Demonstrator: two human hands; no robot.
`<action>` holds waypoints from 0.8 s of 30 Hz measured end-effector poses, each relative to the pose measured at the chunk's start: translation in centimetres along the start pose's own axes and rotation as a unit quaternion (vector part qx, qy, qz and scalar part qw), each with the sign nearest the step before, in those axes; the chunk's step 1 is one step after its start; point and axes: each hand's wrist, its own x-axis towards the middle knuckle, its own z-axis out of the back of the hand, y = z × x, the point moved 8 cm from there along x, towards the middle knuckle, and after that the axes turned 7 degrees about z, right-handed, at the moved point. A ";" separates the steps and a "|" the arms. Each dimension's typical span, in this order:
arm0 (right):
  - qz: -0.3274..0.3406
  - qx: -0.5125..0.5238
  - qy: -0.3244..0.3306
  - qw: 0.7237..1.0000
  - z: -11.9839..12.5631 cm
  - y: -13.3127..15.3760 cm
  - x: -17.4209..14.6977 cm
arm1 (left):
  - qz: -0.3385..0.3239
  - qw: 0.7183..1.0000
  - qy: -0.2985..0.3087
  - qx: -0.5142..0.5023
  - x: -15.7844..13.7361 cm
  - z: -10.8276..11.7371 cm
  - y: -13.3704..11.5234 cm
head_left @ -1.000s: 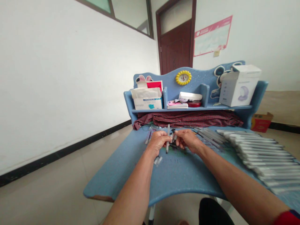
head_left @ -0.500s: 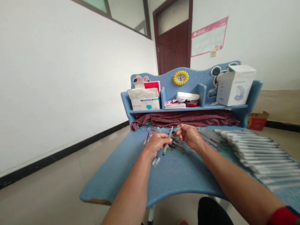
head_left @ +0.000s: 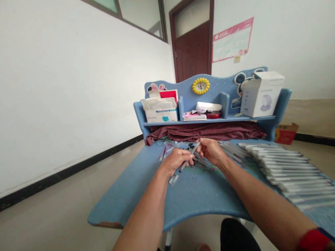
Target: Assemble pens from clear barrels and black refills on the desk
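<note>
My left hand (head_left: 178, 159) is closed around the barrel of a slim grey-white pen (head_left: 186, 163), which slants up to the right with its dark end low. At the pen's upper end, my right hand (head_left: 209, 150) pinches a small clear pen cap, largely hidden by the fingers; cap and pen meet there. Two short whitish caps (head_left: 173, 180) lie on the desk just below my left wrist. Behind and under both hands is a loose heap of pen parts (head_left: 200, 162), some black, some clear.
On the right of the blue desk (head_left: 199, 200) lies a broad stack of pens (head_left: 290, 170). More clear pen parts (head_left: 232, 151) lie beyond my right hand. A checked cloth (head_left: 209, 131) runs below the shelf, which carries a mask box (head_left: 161, 113) and a white carton (head_left: 261, 96).
The pen in my left hand has tilted further right, and its upper end has come together with the clear cap in my right fingers. The view has shifted slightly.
</note>
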 end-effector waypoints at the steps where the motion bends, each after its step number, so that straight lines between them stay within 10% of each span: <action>1: 0.003 -0.005 0.007 1.000 0.0 0.0 0.0 | 0.000 1.000 0.000 -0.006 0.0 0.0 0.0; 24: 0.052 -0.088 -0.044 0.994 0.3 -0.2 -0.5 | 0.012 0.997 -0.070 -0.007 0.6 -0.3 0.6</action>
